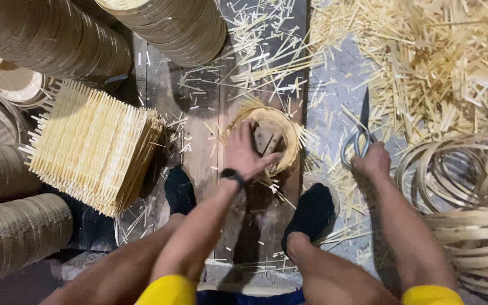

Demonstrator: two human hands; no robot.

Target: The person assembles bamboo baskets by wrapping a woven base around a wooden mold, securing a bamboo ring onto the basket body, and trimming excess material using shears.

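Between your two black-socked feet, on a worn wooden plank, sits a small round bamboo basket with a woven base and frayed strip ends sticking out around its rim. Your left hand presses down on it, fingers spread over its near edge and inside, palm flat rather than clenched; a dark band circles that wrist. Just right of the basket, your right hand is closed around the handles of a pair of metal scissors, blades pointing away from you and resting on the grey floor. Your left foot and right foot stand either side of the plank's near end. Left of the basket lies a thick stack of square woven bamboo mats. Beyond that, tall stacks of round bamboo rings lean along the left and top edges. To your right, loose coils of bamboo strip lie on the floor, and behind them a large heap of pale bamboo offcuts spreads across the upper right.
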